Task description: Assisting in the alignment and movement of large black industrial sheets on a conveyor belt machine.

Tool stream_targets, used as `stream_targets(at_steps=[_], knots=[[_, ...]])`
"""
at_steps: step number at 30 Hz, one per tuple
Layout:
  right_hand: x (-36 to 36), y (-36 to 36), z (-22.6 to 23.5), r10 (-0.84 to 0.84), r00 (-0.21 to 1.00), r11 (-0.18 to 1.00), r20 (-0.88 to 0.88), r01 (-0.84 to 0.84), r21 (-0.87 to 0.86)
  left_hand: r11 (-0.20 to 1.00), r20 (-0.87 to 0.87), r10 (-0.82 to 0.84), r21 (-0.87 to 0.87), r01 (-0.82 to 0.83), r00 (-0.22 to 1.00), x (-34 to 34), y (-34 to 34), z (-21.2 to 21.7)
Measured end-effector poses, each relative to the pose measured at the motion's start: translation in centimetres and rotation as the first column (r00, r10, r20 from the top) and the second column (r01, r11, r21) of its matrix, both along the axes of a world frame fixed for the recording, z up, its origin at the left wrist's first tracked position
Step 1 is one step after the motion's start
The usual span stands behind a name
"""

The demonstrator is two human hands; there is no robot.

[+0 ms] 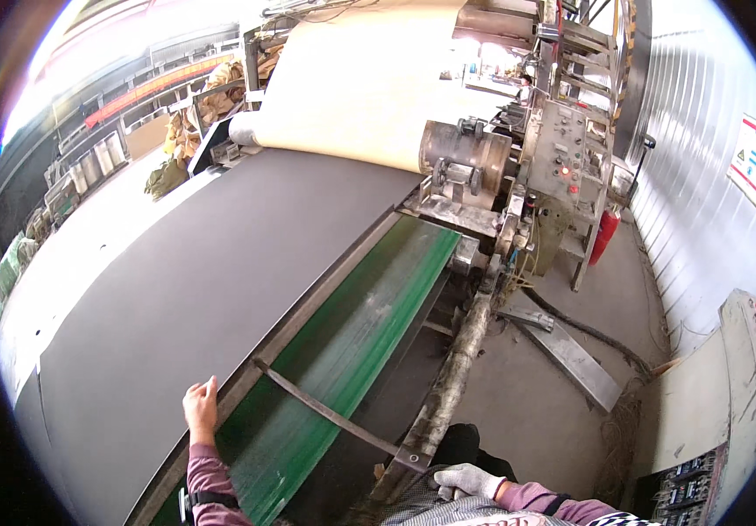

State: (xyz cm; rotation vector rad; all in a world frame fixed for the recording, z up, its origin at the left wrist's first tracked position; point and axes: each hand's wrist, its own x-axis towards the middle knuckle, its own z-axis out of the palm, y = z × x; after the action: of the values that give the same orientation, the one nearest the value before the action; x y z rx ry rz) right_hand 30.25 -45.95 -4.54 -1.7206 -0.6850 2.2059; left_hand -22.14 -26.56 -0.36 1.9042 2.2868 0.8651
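My left hand [200, 405] rests on the near edge of a wide dark grey sheet [211, 280] that lies on a long machine bed, fingers laid flat on it. My right hand [466, 481], in a white work glove, is closed around the lower end of a rusty metal rail [448, 386] near my knee. A green conveyor belt [352, 333] runs between the sheet and the rail. A thin metal strap [325, 410] crosses the belt diagonally.
A large beige roll [352, 79] feeds the machine at the far end, beside a metal drum [466, 158] and a control box [562, 149]. A red cylinder [604, 235] stands by the corrugated wall. A grey control cabinet [746, 368] stands at right. A metal plank [571, 355] lies on the concrete floor.
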Motion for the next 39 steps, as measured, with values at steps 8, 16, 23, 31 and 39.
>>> stream_targets(at_steps=[8, 16, 23, 31, 39], knots=[[0.4, 0.0, -0.9, 0.040, 0.999, 0.999, -0.029, -0.039, 0.037, 0.977, -0.069, 0.194, -0.079, -0.199, 0.979, -6.8, -9.9, 0.3], [-0.2, -0.5, -0.3, -0.035, 0.999, 0.998, -0.020, 0.036, 0.044, 0.917, -0.193, 0.348, -0.134, -0.376, 0.917, 5.2, 0.8, 1.0], [0.3, -0.9, -0.2, 0.009, 1.000, 0.995, -0.009, -0.008, 0.099, 0.974, -0.592, 0.222, 0.105, -0.199, 0.775, -3.3, -1.8, -4.7], [0.2, -0.2, 1.0, 0.021, 0.999, 0.998, 0.034, -0.022, 0.050, 0.966, -0.593, 0.257, 0.140, -0.216, 0.763, -15.5, -12.4, -5.8], [0.3, -1.3, 2.2, -0.027, 1.000, 0.965, -0.009, 0.028, 0.259, 0.926, -0.276, 0.369, 0.028, -0.376, 0.888, 0.4, -2.2, -2.5]])
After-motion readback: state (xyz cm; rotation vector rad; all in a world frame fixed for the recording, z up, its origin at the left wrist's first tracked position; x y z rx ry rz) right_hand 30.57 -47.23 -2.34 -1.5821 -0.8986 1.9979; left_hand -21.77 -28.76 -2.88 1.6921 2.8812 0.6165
